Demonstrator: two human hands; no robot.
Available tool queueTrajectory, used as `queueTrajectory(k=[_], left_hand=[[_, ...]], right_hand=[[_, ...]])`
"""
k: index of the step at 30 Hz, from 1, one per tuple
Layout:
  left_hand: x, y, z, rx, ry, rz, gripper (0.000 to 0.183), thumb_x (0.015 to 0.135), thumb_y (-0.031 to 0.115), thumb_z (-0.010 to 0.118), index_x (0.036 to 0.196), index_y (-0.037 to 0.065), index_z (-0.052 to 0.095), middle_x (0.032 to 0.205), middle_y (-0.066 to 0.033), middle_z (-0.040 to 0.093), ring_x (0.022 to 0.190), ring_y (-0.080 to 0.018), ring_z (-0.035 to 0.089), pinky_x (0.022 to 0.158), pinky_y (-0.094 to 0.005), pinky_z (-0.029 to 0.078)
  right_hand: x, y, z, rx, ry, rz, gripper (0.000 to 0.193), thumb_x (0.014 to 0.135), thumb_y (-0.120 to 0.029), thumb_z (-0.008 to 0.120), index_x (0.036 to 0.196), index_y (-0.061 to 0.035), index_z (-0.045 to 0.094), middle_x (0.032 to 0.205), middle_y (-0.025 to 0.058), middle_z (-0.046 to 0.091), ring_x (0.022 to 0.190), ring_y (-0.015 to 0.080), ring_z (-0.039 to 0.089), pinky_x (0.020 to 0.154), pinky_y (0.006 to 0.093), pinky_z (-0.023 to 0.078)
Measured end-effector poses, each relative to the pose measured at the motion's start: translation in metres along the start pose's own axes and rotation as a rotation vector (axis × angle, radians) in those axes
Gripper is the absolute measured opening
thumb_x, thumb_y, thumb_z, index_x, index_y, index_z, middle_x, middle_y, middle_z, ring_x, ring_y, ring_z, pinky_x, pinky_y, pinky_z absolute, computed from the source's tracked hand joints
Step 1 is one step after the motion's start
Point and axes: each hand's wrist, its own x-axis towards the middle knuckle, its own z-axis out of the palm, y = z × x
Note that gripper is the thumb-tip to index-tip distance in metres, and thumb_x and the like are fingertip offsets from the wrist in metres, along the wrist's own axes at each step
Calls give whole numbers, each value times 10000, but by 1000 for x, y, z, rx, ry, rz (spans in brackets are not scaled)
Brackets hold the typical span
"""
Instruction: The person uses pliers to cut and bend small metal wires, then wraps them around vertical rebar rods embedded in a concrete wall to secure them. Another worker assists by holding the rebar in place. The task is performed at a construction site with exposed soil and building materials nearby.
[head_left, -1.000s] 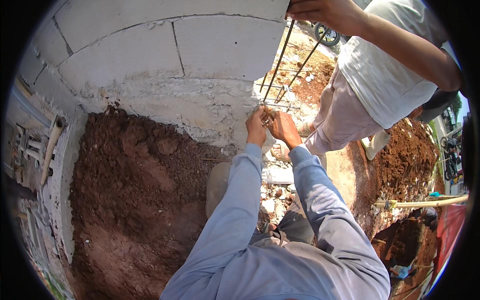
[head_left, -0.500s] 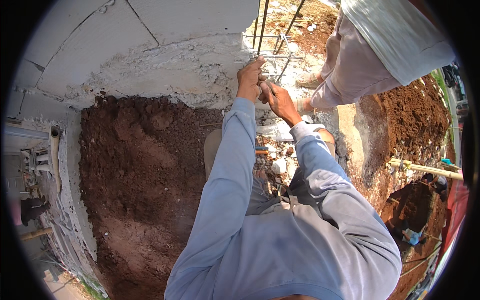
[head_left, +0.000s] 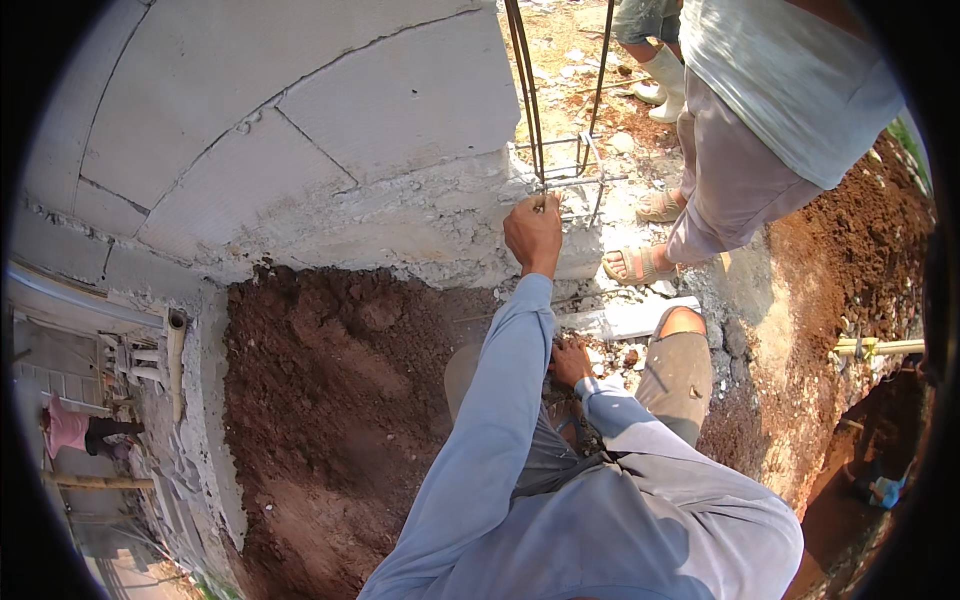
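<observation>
My left hand (head_left: 533,235) is curled closed at the foot of the upright steel rebar (head_left: 530,95), next to the small rebar stirrups (head_left: 575,180) at the wall's end. What its fingers hold, if anything, is too small to make out. Lower down, my right hand (head_left: 571,362) reaches between my knees to the rubble, back of the hand up. Its fingertips are hidden, so I cannot see whether it grips anything. Near it lies a pale slab-like piece (head_left: 630,318) beside my right knee.
A pale block wall (head_left: 400,100) with a rough footing stands ahead, with reddish soil (head_left: 330,370) below it. A person in sandals (head_left: 635,264) stands close on the right; another in white boots (head_left: 662,85) is behind. At right are a bamboo pole (head_left: 880,346) and a dug pit (head_left: 850,490).
My right hand has left the left hand at the rebar and dropped to the ground between my knees. The left hand remains at the rebar's foot. The view has shifted; the white boots now show.
</observation>
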Motion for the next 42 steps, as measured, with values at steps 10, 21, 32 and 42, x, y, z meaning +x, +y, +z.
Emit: queueTrajectory(k=[10, 21, 32, 42], left_hand=[[-13, -4, 2, -170, -9, 18, 244, 869, 199, 645, 1008, 20, 735, 870, -191, 720, 784, -353, 690, 729, -427, 521], [-6, -13, -14, -233, -181, 22, 347, 906, 103, 474, 1165, 66, 704, 1115, -229, 683, 1024, -357, 665, 878, -402, 521], [0, -36, -7, -288, -166, 9, 415, 857, 99, 472, 1217, 37, 668, 1090, -209, 696, 901, -272, 671, 830, -353, 510], [-13, -17, -21, -231, -151, 43, 332, 907, 163, 536, 1144, -20, 680, 988, -240, 702, 871, -322, 697, 796, -397, 528]], right_hand=[[-24, 24, -29, 576, 246, 24, 336, 904, -366, 639, 1066, -72, 652, 1029, 145, 645, 1015, 327, 595, 928, 461, 450], [-34, 1, -152, 1138, 596, 89, 386, 944, -212, 633, 1280, -24, 598, 1254, 133, 629, 1123, 225, 587, 981, 352, 439], [26, 4, -235, 1334, -18, 6, 560, 838, -97, 614, 1392, -92, 531, 1112, 32, 623, 1033, 158, 563, 882, 305, 479], [50, 8, -240, 862, 213, -144, 418, 828, -141, 597, 1224, -44, 506, 1095, 202, 614, 1036, 334, 601, 905, 406, 465]])
